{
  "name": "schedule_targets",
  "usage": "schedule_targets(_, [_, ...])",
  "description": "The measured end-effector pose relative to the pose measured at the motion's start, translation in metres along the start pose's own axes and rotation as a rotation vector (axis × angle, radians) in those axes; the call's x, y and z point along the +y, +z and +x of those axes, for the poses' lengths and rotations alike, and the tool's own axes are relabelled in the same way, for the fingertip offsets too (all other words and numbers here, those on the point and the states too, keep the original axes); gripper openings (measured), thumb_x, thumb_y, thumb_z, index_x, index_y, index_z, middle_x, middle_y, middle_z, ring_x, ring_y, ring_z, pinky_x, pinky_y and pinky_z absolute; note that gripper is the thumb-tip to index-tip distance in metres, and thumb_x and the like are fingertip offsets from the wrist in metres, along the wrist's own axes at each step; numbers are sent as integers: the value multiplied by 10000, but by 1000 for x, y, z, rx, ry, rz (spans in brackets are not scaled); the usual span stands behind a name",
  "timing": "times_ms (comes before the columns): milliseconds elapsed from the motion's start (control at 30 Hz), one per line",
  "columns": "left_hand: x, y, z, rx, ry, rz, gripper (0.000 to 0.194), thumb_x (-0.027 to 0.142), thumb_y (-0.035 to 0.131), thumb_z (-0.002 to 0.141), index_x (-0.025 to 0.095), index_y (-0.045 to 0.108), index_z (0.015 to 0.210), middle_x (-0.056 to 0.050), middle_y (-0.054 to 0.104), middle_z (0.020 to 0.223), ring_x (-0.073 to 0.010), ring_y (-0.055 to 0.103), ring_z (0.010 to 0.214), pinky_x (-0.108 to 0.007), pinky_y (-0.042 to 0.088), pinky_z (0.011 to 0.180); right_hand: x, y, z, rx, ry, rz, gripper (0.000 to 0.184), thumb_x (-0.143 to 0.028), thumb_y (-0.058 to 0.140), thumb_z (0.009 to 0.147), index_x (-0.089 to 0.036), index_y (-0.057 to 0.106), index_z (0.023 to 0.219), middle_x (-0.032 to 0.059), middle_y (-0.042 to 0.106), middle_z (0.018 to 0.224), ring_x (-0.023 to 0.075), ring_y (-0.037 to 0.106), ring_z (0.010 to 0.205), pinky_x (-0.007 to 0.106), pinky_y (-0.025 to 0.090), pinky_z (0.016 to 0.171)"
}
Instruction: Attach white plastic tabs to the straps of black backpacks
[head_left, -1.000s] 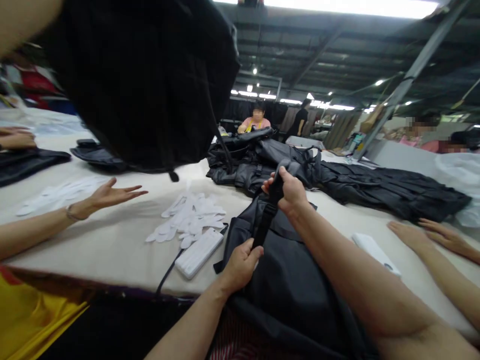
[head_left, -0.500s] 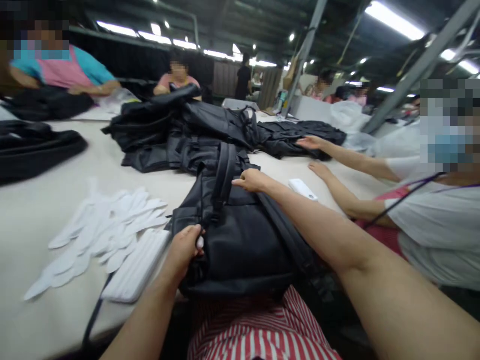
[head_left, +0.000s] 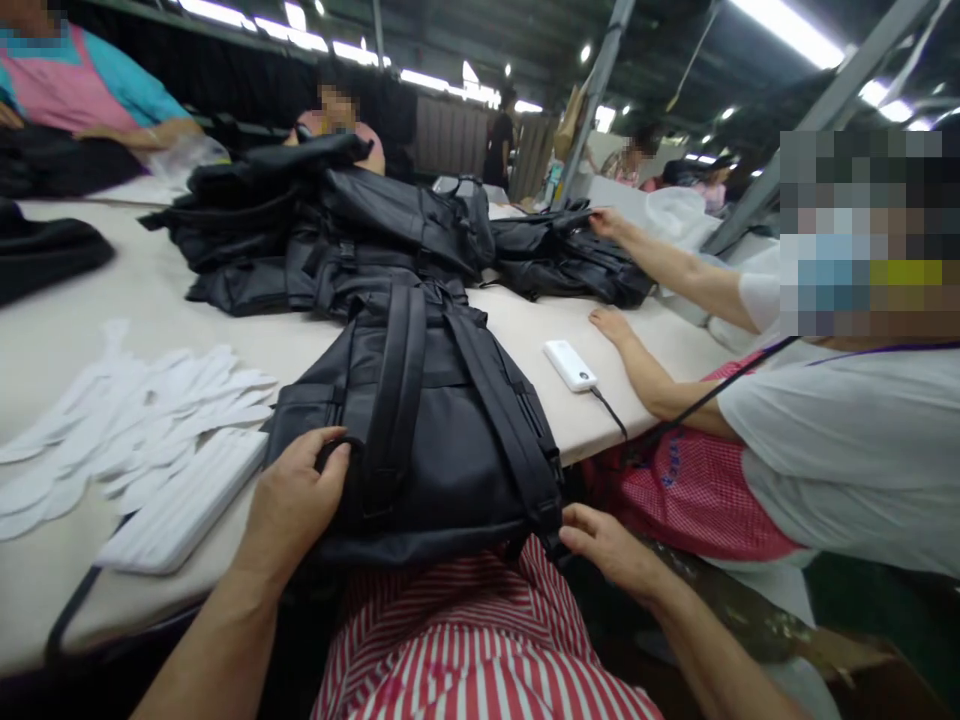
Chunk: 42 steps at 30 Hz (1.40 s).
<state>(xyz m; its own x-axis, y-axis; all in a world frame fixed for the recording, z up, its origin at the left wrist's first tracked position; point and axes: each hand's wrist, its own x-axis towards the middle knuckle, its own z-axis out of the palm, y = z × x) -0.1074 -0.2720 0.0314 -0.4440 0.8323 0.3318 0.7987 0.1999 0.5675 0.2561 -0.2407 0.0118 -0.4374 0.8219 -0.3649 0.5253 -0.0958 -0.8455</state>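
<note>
A black backpack (head_left: 457, 440) lies with its two padded shoulder straps upward, partly on the table edge and over my lap. My left hand (head_left: 300, 495) is closed on the bag's left side, thumb and forefinger around a black edge or webbing. At the lower right corner, my right hand (head_left: 604, 545) has its fingertips together on the end of the right shoulder strap (head_left: 502, 425). What exactly those fingertips pinch is partly hidden.
Black backpacks (head_left: 405, 225) are piled across the table. White cut pieces (head_left: 165, 410) and a white ribbed slab (head_left: 184, 500) lie left. A white power bank (head_left: 570, 365) with a cable lies right. A co-worker's hand (head_left: 604, 222) touches another black bag; others work behind.
My right hand has come down from the strap top to the bag's lower right corner. The shoulder straps now lie flatter. The co-worker's hand has reached a black bag. The view has shifted right.
</note>
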Motion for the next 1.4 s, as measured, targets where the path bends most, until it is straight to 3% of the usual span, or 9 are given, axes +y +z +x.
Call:
schedule_targets(133, [53,-8,-43,248,277,-69,321,247,539,761,185,574,1074,-104,582,1095,-254,504,1081,-403,347,991,-7,2,0,28,-25,137,272,-367,545,766,-164,503,590,-31,476,553,96,453,536,223,368,528])
schedule_targets(300, [124,21,-65,-419,301,-349,342,347,613,728,242,627,1053,-71,563,1182,-245,477,1130,-373,351,995,-50,-19,8,0,-67,632,257,-384,523,763,-160,496,641,-26,508,545,95,478,474,216,367,456])
schedule_targets(433, [155,46,-48,-711,154,-643,416,382,630,718,183,616,1083,-74,600,1141,-256,519,1075,-388,369,963,-90,-29,22,-17,-264,454,265,-368,527,764,-143,541,625,-11,548,489,81,482,443,186,346,437])
schedule_targets(500, [166,52,-37,-761,79,-812,368,384,582,769,160,629,1057,-63,647,1048,-240,555,1018,-369,391,931,-103,-36,29,31,-358,339,266,-354,529,765,-143,549,604,-16,548,478,69,468,435,176,344,439])
schedule_targets(667, [186,60,-18,-536,22,-1038,334,372,574,792,178,642,1056,-54,648,1088,-211,523,1095,-316,327,989,-100,-57,38,140,-432,327,261,-368,500,787,-147,577,672,-15,576,537,82,512,505,188,375,484])
schedule_targets(800, [194,66,-7,-519,-59,-1167,376,399,553,802,164,617,1088,-86,689,970,-210,594,991,-361,369,953,-78,-62,43,245,-469,233,197,-324,545,768,-154,625,829,4,642,738,113,574,682,229,442,633])
schedule_targets(967, [198,70,-2,-518,-219,-1206,424,442,547,790,134,587,1079,-100,705,810,-227,652,822,-378,482,779,-60,-55,54,62,-509,201,306,-293,556,775,-172,612,1050,37,659,979,160,597,919,300,444,848])
schedule_targets(1133, [198,69,3,-464,-288,-1236,384,432,548,783,128,599,1012,-100,701,801,-227,661,775,-367,511,705,-65,-53,67,130,-555,139,292,-279,528,792,-192,617,1056,26,656,1009,169,582,965,313,433,883])
schedule_targets(1400, [196,58,19,-258,-380,-1339,294,344,506,820,120,614,976,-111,692,837,-230,646,866,-354,518,707,-65,-56,93,-41,-556,172,326,-214,502,762,-170,630,1058,32,652,1032,175,581,966,303,436,883])
